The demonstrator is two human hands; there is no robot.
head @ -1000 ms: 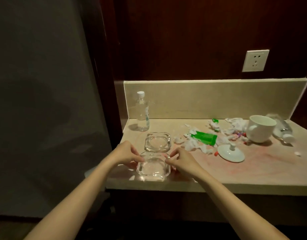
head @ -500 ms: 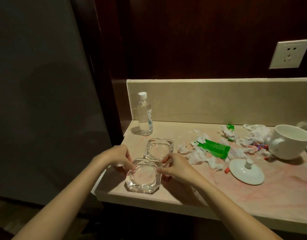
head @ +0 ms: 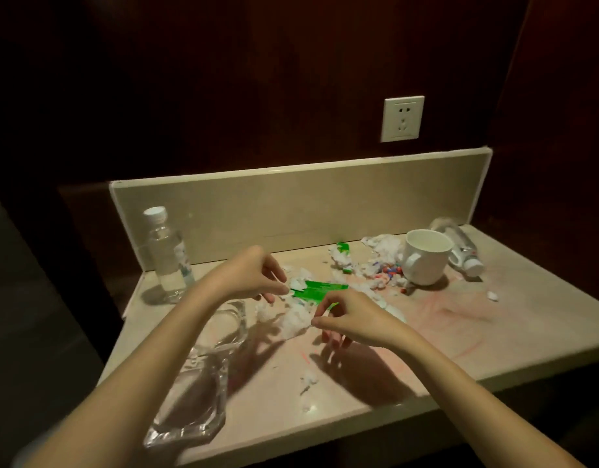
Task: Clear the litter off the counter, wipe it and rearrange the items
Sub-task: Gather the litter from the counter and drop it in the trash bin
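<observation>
Half a second ago both hands gripped the nearer of two clear square glass ashtrays; now they have left it and reach into the litter. The left hand (head: 257, 278) pinches a white scrap of tissue at the end of the flat green plastic wrapper (head: 320, 289). The right hand (head: 350, 320) pinches the pile of crumpled white tissue (head: 293, 320) just below the wrapper. The near glass ashtray (head: 190, 405) lies at the beige stone counter's (head: 460, 336) front-left corner, the far glass ashtray (head: 229, 320) just behind it. The clear capped water bottle (head: 168, 253) stands back left; its label is too blurred to read.
</observation>
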